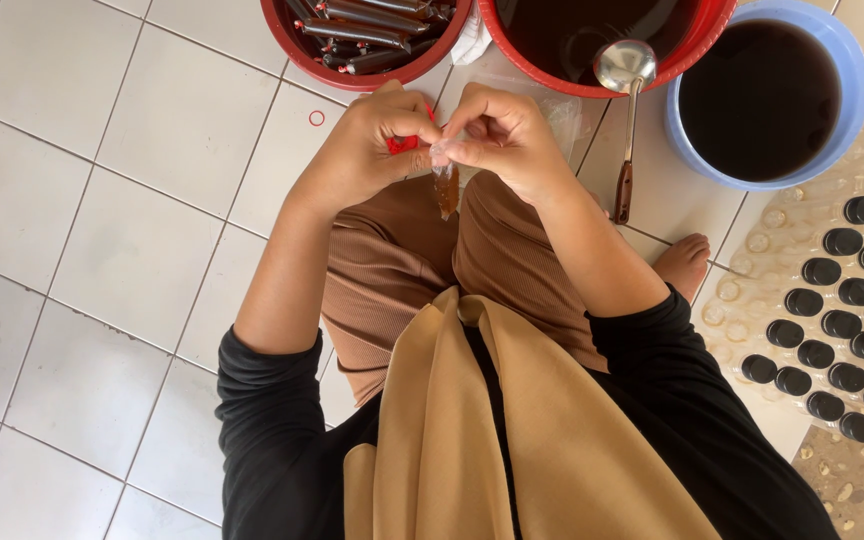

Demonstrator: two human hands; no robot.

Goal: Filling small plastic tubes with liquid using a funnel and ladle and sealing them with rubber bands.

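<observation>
Both hands meet over the person's knees: the left hand point(367, 150) and right hand point(502, 135) pinch the neck of a small plastic pouch point(446, 185) of dark brown liquid, with a red rubber band point(404, 143) at the left fingers. The pouch hangs slim, tapered and part-filled, apparently not yet tied. Beyond the left hand, a red bowl point(352, 75) already holds many finished pouches; beyond the right, tubs of dark liquid point(762, 100) remain.

Blue tub point(852, 70) of dark liquid beside red basin point(697, 50); ladle point(625, 70) on rim; black-capped bottles point(847, 300).

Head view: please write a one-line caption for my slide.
Both hands, left hand and right hand, pinch a small brown-filled plastic pouch over the lap, beside red basins.
</observation>
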